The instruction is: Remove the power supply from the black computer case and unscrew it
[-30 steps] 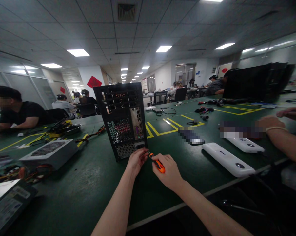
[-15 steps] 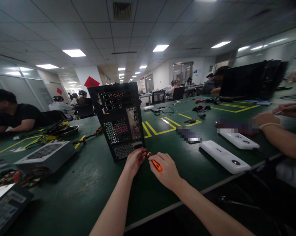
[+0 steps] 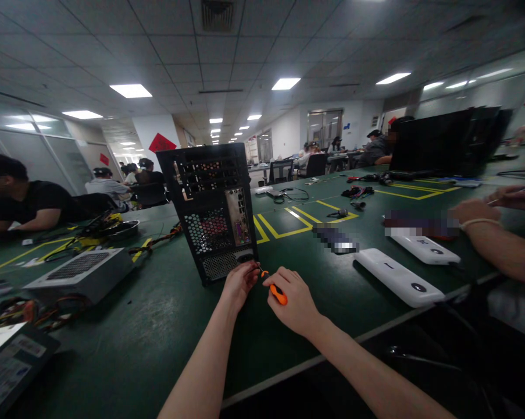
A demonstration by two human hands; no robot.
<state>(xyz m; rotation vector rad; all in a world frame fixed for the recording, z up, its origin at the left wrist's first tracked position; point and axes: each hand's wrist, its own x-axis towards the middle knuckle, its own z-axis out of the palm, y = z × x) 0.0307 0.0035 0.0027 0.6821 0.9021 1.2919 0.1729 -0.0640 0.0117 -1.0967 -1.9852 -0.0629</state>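
Observation:
A black computer case (image 3: 214,215) stands upright on the green table, its rear panel with ports and perforated vents facing me. My right hand (image 3: 292,299) is closed around an orange and black screwdriver (image 3: 279,294), whose shaft points up and left toward the case's lower right corner. At that corner my left hand (image 3: 241,284) has its fingers pinched together beside the screwdriver's tip. Whatever the pinch may hold is hidden or too small to make out.
A grey power supply (image 3: 81,273) with cables lies to the left, another unit (image 3: 15,366) nearer me. White oblong devices (image 3: 397,278) and a blurred phone-like object (image 3: 335,238) lie to the right. Another person's hands (image 3: 480,215) reach in at far right; monitors (image 3: 445,139) stand behind.
The screwdriver has turned slightly in my right hand, and more of its shaft shows near the left fingers. Both hands otherwise stay in almost the same place.

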